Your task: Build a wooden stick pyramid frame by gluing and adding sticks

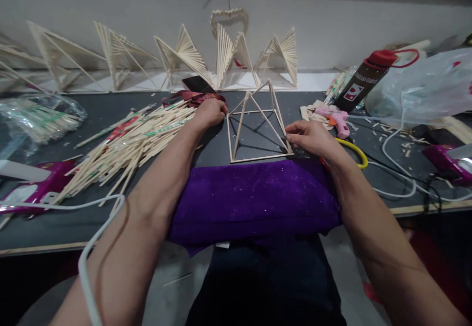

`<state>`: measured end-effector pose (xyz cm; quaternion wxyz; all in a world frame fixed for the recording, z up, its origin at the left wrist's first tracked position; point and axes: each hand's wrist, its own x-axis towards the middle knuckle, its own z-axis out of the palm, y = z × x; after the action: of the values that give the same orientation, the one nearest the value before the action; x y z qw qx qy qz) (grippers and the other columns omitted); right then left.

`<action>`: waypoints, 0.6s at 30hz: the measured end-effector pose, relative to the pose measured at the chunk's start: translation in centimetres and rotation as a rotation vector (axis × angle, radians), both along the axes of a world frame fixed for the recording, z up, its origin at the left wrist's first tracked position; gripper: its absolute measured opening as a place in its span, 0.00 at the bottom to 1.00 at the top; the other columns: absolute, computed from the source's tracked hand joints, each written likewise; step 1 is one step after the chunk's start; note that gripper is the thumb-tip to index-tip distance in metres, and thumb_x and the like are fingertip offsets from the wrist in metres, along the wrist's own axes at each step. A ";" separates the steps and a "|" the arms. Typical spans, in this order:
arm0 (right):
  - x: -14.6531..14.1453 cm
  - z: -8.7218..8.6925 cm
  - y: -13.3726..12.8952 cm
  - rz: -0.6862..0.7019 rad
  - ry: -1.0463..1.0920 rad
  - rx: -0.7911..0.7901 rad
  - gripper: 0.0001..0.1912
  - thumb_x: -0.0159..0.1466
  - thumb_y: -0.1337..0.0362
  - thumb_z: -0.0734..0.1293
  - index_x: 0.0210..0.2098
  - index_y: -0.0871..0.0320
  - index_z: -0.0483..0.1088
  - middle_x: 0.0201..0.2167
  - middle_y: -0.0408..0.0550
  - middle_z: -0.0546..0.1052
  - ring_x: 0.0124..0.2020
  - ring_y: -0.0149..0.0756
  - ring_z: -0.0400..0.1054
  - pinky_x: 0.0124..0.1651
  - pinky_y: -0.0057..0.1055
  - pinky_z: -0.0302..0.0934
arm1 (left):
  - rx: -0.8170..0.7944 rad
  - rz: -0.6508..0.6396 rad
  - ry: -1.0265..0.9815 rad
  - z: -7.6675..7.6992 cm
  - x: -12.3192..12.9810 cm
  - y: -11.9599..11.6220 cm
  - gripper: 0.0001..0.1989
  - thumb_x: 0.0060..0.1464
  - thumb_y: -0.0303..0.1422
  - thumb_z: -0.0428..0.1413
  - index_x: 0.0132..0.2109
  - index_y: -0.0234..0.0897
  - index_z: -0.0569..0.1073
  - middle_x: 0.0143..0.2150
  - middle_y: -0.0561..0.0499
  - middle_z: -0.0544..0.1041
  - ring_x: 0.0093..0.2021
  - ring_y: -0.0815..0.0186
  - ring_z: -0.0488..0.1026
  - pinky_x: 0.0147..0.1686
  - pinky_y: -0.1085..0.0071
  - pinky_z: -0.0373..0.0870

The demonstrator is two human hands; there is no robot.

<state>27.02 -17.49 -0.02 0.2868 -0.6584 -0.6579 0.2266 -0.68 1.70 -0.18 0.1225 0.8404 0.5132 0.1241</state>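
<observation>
A frame of thin wooden sticks (pixel 261 159) stands on the dark table (pixel 210 144), with a square base and slanted sticks rising to two peaks. At its back left corner is my left hand (pixel 212 113), its fingers closed together near the stick; what they hold, if anything, is too small to tell. My right hand (pixel 304 135) is at the right side of the frame, thumb and fingertips pinched at the lower part of a slanted stick. A folded purple cloth (pixel 254 193) lies at the table's front edge, between my forearms.
Loose sticks (pixel 140 139) are piled at left. Finished stick models (pixel 184 53) line the wall. At right are a pink glue gun (pixel 342 122), yellow-handled scissors (pixel 356 151), a bottle (pixel 363 80), white cables (pixel 398 168) and a plastic bag (pixel 427 85). A phone (pixel 197 84) lies behind my left hand.
</observation>
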 end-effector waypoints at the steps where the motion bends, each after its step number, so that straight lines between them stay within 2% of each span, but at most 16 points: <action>1: 0.0 -0.1 0.0 -0.008 0.006 -0.002 0.15 0.58 0.60 0.68 0.42 0.59 0.79 0.32 0.48 0.81 0.28 0.32 0.70 0.32 0.29 0.61 | -0.001 0.016 0.007 -0.1 0.2 -0.1 0.16 0.45 0.23 0.55 0.40 0.36 0.83 0.43 0.42 0.82 0.47 0.56 0.77 0.53 0.67 0.66; 9: -0.2 -0.4 0.0 -0.007 0.068 -0.032 0.14 0.59 0.60 0.67 0.40 0.59 0.78 0.29 0.45 0.78 0.25 0.31 0.68 0.32 0.30 0.61 | 0.003 0.050 0.146 0.0 1.2 -0.2 0.15 0.52 0.24 0.52 0.43 0.31 0.81 0.45 0.39 0.81 0.48 0.55 0.76 0.49 0.66 0.67; 18: -0.6 0.0 -0.2 0.040 -0.034 -0.031 0.11 0.60 0.60 0.65 0.37 0.58 0.77 0.27 0.46 0.77 0.27 0.33 0.67 0.31 0.30 0.59 | 0.007 0.083 0.184 0.3 1.8 -0.3 0.17 0.56 0.27 0.51 0.48 0.28 0.78 0.49 0.33 0.79 0.53 0.49 0.74 0.53 0.61 0.67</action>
<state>26.39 -17.70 -0.07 0.2608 -0.6533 -0.6722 0.2309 1.13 1.38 0.17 0.0668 0.8265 0.5564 0.0533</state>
